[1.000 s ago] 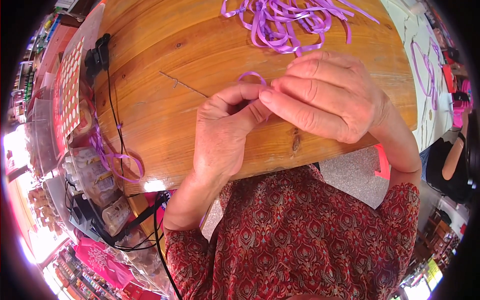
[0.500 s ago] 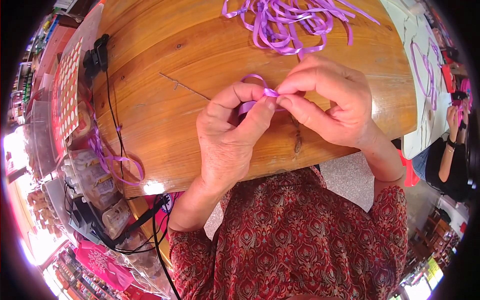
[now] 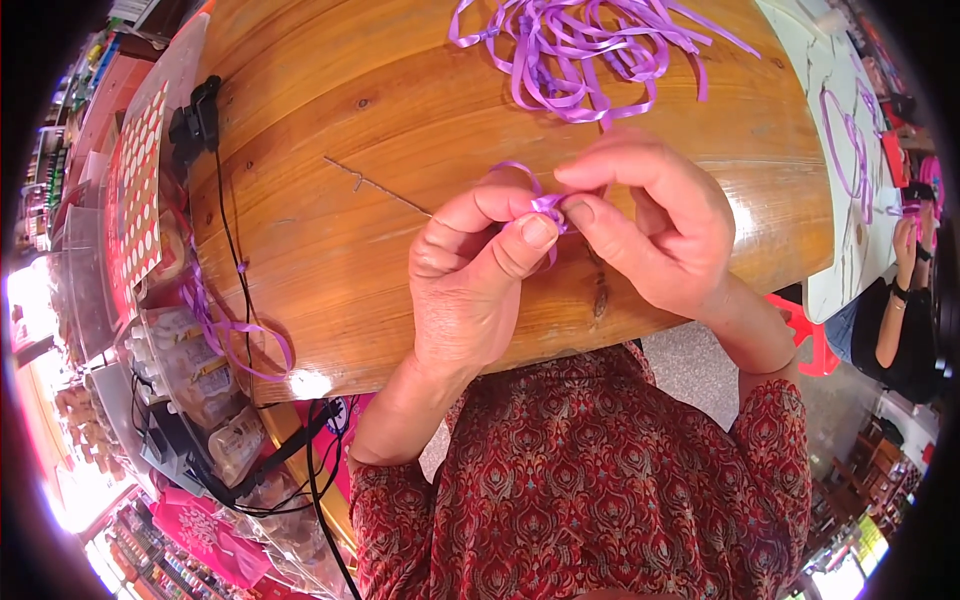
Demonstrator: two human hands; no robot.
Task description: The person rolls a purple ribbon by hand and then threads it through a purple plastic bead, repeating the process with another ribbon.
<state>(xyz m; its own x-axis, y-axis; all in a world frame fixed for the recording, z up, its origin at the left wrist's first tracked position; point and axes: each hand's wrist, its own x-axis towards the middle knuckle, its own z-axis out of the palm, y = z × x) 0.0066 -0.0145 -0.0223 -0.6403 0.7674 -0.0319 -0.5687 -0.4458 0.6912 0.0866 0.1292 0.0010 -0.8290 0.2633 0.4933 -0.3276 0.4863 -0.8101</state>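
Observation:
My left hand pinches a small folded knot of purple ribbon between thumb and forefinger, a little above the wooden table. A loop of the same ribbon rises behind the fingertips. On the other side, my right hand has its thumb against the ribbon; the forefinger is lifted off the thumb, and the other fingers are partly hidden. A thin twisted wire-like strand lies on the table, its near end disappearing behind my left hand. Beyond both hands is a loose heap of purple ribbons.
The wooden table has a black cable along its left side, beside more purple ribbon. Clear plastic containers stand left. At right, a person is by a white marbled table with ribbon on it.
Both hands have shifted slightly, the left to the right. My right forefinger has lifted away from the thumb, and the ribbon between the hands is bunched smaller.

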